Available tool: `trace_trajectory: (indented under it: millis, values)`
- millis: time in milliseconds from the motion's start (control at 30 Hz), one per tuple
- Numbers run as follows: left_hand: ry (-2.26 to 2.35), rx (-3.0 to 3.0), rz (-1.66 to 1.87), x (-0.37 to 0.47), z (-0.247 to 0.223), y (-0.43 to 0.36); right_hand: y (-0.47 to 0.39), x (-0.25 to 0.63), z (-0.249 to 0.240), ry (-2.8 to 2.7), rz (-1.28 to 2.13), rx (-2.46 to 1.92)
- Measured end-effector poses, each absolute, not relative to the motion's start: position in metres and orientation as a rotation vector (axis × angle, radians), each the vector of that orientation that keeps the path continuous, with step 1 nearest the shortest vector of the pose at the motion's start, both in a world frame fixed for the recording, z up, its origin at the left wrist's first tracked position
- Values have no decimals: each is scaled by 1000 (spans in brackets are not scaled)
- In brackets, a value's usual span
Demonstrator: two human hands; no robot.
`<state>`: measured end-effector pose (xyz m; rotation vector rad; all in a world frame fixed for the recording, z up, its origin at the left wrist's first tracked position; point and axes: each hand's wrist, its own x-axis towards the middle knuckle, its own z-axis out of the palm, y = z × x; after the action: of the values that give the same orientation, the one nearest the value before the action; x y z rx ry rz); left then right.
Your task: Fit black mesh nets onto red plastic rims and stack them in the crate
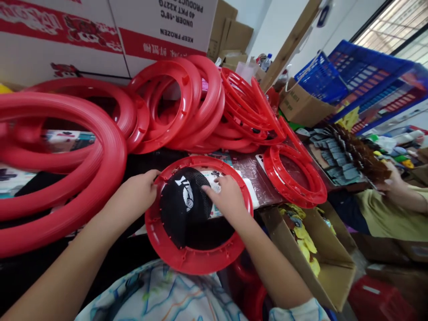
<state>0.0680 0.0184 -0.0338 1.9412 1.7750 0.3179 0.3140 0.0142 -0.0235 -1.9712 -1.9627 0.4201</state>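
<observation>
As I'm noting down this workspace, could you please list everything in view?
Front ring: one, red, centre
Mesh piece: one, black with white print, inside front ring
Other rings: many, red, left to right behind
Printed cartons: count unclear, white and red, back left
Baskets: at least two, blue, upper right
Open box: one, brown, lower right, yellow pieces inside
Co-worker's hand: one, far right
Left hand: one, on front ring
Right hand: one, over front ring

A small workshop or packing room is showing here: red plastic rings (174, 107) are piling up on a table (267, 187) beyond the fingers, printed cartons (160, 26) are standing behind them, and, to their right, blue crates (374, 76), an open cardboard box (334, 263) of yellow pieces and another person (388, 209) are sharing the space.
</observation>
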Motion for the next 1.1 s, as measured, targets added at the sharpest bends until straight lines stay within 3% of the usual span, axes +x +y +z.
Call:
trace_trajectory:
  millis: [300,567,833,1100]
  values:
    - [1656,2185,465,98,-25,53,30,297,-32,-1745,931,-1812]
    - [1446,1973,503,110,-36,89,49,285,-34,-1377,1332,-1603]
    - [1285,1586,481,90,-40,94,66,278,-27,-1297,1321,-1530]
    - [1305,1556,534,95,-34,95,73,274,-28,-1279,1431,-1425]
